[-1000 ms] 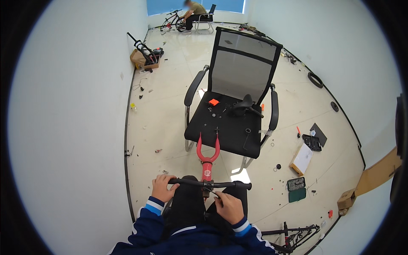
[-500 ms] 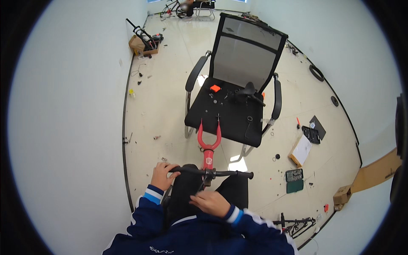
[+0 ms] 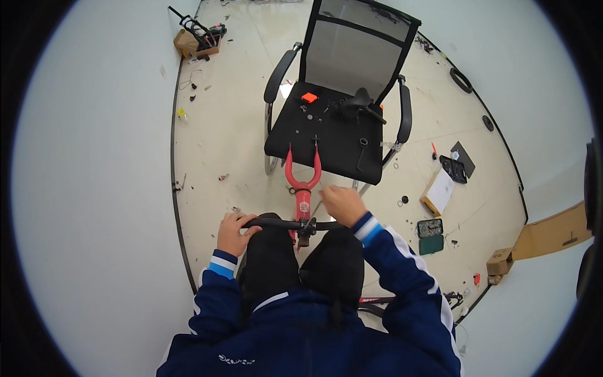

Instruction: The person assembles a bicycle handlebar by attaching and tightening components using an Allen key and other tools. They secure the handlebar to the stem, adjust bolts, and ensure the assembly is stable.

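Currently the red fork (image 3: 303, 182) stands blades-up between the person's knees, its two blades pointing toward the black mesh chair (image 3: 342, 88) just ahead. A black handlebar (image 3: 282, 224) crosses the lower end of the fork, where a black stem clamp (image 3: 306, 230) joins the two parts.

The left hand (image 3: 233, 234) is wrapped around the left end of the handlebar, fingers curled fully about it. The right hand (image 3: 342, 204) is off the bar, raised just above its right half and beside the fork crown; its fingers look loosely curled, and whether they pinch a small part cannot be told from this view.

Judged from this layout, the step in hand is fitting or adjusting the handlebar at the stem, with the left hand acting as the brace. The next move likely calls for a tool or fastener: small black parts, an orange piece (image 3: 308, 97) and a black saddle (image 3: 359, 103) lie on the chair seat, within forward reach. An open tool case (image 3: 455, 168) and a green parts box (image 3: 430, 235) sit on the floor to the right, well apart from the hands. Keep the left grip firm so the fork does not tip.
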`<state>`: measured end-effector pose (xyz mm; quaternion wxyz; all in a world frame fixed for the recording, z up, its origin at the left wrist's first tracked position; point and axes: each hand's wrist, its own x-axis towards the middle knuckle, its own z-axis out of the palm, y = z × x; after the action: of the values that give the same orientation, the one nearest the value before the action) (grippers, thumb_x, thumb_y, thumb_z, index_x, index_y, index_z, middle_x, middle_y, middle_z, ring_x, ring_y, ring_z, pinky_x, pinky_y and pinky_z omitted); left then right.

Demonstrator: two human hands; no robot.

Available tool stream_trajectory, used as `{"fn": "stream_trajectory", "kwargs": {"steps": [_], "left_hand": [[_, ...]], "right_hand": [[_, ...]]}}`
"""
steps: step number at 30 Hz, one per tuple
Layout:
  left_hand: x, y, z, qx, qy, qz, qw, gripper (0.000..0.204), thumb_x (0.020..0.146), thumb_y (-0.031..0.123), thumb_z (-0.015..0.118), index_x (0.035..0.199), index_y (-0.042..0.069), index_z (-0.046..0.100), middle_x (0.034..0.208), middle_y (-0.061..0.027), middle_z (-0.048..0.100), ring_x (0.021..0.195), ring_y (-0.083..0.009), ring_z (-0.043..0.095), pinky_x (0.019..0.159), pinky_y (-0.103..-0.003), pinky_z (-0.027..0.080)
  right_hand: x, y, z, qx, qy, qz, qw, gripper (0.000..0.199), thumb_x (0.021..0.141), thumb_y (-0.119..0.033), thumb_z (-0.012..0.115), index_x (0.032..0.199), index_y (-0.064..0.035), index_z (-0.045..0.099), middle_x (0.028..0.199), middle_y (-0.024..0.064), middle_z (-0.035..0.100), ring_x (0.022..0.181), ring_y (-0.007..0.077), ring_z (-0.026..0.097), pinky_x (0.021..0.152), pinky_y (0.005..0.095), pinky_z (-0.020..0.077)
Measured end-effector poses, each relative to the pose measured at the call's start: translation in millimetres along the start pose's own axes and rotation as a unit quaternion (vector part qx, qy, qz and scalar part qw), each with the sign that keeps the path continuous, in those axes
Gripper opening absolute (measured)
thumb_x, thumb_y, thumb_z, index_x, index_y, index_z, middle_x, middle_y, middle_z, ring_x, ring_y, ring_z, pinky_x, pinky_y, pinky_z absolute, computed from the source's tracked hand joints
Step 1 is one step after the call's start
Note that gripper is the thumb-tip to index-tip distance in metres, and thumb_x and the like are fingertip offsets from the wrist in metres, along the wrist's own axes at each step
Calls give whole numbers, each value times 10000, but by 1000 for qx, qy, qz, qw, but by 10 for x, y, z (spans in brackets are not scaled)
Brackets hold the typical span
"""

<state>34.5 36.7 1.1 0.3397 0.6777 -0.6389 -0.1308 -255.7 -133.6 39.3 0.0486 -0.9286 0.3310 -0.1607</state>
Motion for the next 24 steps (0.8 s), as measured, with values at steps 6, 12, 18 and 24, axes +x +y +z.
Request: {"fn": "stream_trajectory", "kwargs": {"steps": [6, 12, 18, 24], "left_hand": [[-1, -30, -48, 29, -20, 22, 999, 331, 822, 360, 771, 1048, 122, 728, 936, -93, 643, 933, -327, 567, 825, -411, 478], [29, 14, -86, 49, -69, -17, 996, 372, 862, 421, 729, 1076, 118, 705, 987, -66, 663, 919, -308, 551, 797, -389, 493], [14, 23, -22, 39, -53, 5, 998, 374, 849, 347, 768, 1109, 88, 699, 1015, -76, 675, 949, -302, 563, 823, -380, 485], [4, -81, 24, 35, -19, 34, 999, 382, 841, 410, 753, 1077, 113, 710, 1002, -56, 677, 974, -305, 571, 862, -387, 492]], "right_hand": [[-1010, -417, -425, 29, 22, 82, 996, 122, 921, -118, 635, 843, -40, 582, 758, 114, 599, 693, 314, 625, 574, 417, 497], [-1203, -1205, -273, 203, 13, 12, 979, 211, 862, -136, 745, 841, -49, 554, 730, 106, 566, 605, 304, 589, 525, 395, 476], [-502, -1268, -157, 106, -23, -179, 978, 426, 852, -478, 705, 805, -75, 576, 716, 49, 531, 669, 223, 612, 592, 338, 485], [470, -1315, 91, -8, -25, -243, 970, 394, 864, -490, 689, 957, -116, 606, 783, 56, 624, 699, 242, 673, 550, 358, 497]]}}
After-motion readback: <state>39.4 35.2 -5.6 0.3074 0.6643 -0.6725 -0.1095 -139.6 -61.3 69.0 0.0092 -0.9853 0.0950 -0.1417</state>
